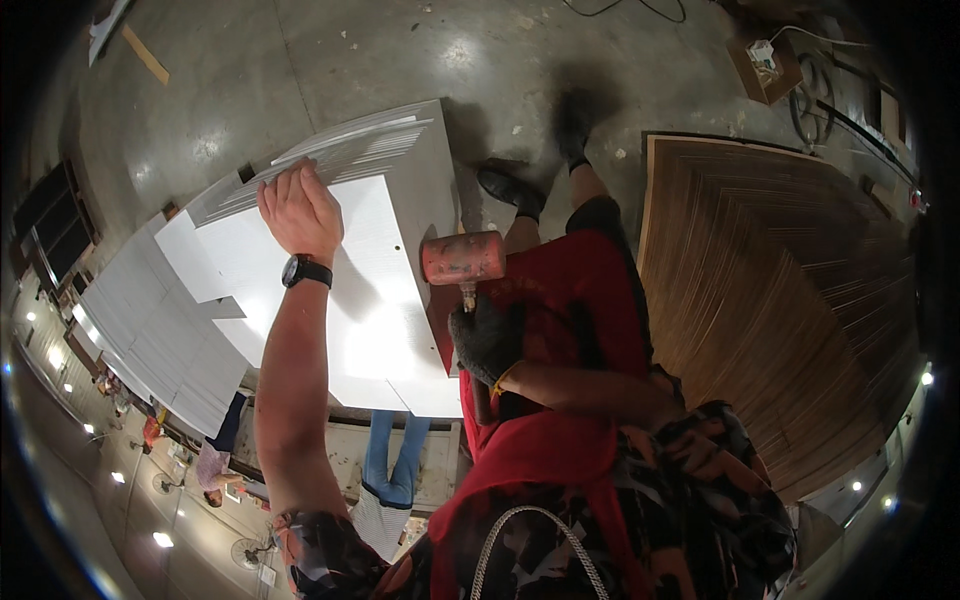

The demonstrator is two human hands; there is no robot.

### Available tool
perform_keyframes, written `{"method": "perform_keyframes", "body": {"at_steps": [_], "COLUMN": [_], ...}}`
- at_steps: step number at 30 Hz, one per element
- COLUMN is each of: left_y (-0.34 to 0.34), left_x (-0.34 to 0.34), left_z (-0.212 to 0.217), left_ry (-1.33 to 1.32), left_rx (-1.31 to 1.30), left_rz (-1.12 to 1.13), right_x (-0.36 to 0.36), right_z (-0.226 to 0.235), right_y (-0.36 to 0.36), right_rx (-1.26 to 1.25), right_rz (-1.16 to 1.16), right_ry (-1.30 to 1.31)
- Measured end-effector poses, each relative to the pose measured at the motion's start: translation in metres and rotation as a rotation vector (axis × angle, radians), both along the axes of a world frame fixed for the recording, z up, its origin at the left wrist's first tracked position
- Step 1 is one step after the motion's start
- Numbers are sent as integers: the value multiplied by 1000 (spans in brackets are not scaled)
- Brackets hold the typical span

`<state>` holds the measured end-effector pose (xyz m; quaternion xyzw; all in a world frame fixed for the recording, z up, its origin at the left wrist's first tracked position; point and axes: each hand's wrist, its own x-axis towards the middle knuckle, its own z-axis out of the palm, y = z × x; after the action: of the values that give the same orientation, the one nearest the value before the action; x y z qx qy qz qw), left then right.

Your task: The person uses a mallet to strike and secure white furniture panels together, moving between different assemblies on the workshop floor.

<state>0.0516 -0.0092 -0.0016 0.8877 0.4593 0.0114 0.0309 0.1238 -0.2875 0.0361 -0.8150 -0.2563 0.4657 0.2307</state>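
Observation:
My left hand (300, 212), with a black watch on the wrist, lies on top of a large white panel (375, 310), its fingers curled over the panel's far edge. Beyond the fingers, several more white panels (345, 150) are fanned out. My right hand (487, 340) wears a dark glove and is closed around the handle of a mallet. The mallet's worn orange-red head (462, 258) hangs just beside the right edge of the white panel. Below the mallet I see my red clothing and dark shoes on the floor.
A tall stack of brown wooden sheets (790, 300) fills the right side. More white panels (160, 330) lie at the left. An open cardboard box (765, 65) sits on the concrete floor (330, 60) at top right. One person in blue jeans (395, 460) and another person (215, 465) stand nearby.

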Motion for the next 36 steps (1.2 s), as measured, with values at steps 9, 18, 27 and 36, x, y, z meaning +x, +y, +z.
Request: {"method": "perform_keyframes", "body": {"at_steps": [9, 18, 27, 36], "left_y": [-83, -120, -124, -125], "left_x": [-16, -12, -8, -16], "left_z": [12, 4, 1, -2], "left_ry": [-107, -147, -178, -179], "left_rx": [72, 80, 86, 55], "left_rz": [-126, -118, -92, -15], "right_x": [-35, -74, -106, -104], "right_z": [-59, -29, -42, -42], "right_y": [-69, -90, -128, -145], "right_rx": [-127, -141, -116, -93], "right_rz": [414, -453, -448, -382], "right_ry": [-193, 487, 480, 553]}}
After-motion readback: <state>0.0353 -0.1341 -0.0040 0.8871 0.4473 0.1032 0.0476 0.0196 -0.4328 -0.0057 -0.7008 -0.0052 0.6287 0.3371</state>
